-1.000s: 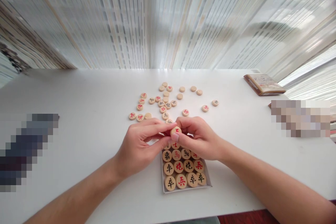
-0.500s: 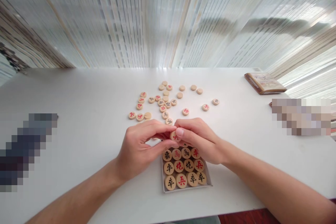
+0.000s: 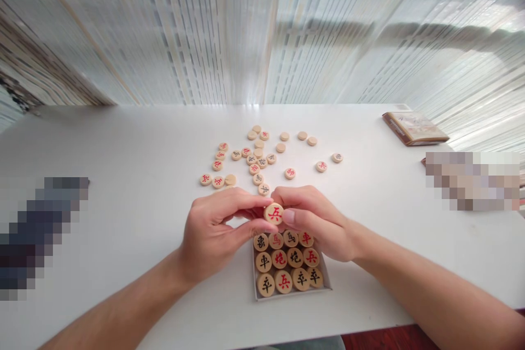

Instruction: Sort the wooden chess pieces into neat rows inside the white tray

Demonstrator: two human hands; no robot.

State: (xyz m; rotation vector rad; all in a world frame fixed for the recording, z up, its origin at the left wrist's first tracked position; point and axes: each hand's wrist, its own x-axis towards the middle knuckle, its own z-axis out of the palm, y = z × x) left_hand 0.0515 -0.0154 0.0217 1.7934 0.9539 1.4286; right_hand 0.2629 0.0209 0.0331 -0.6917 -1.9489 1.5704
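Observation:
Between both hands, a round wooden Chinese chess piece (image 3: 273, 213) with a red character faces me, above the far end of an open box. My left hand (image 3: 223, 224) pinches it from the left between thumb and forefinger. From the right, my right hand (image 3: 315, 224) has its thumb and fingers closed at the piece's edge. Below them, the shallow box (image 3: 326, 283) holds rows of similar pieces with black or red characters, face up. Its far part is hidden by my hands.
Several loose chess pieces (image 3: 290, 173) lie scattered on the white table (image 3: 135, 147) beyond my hands, some blank side up. At the back right lies a brown-edged box (image 3: 416, 128). Blurred-out items lie at both sides. A striped curtain (image 3: 229, 27) hangs behind the table.
My right thumb has slid off the piece's face to its right edge, so the red character now shows fully. My left hand keeps its pinch.

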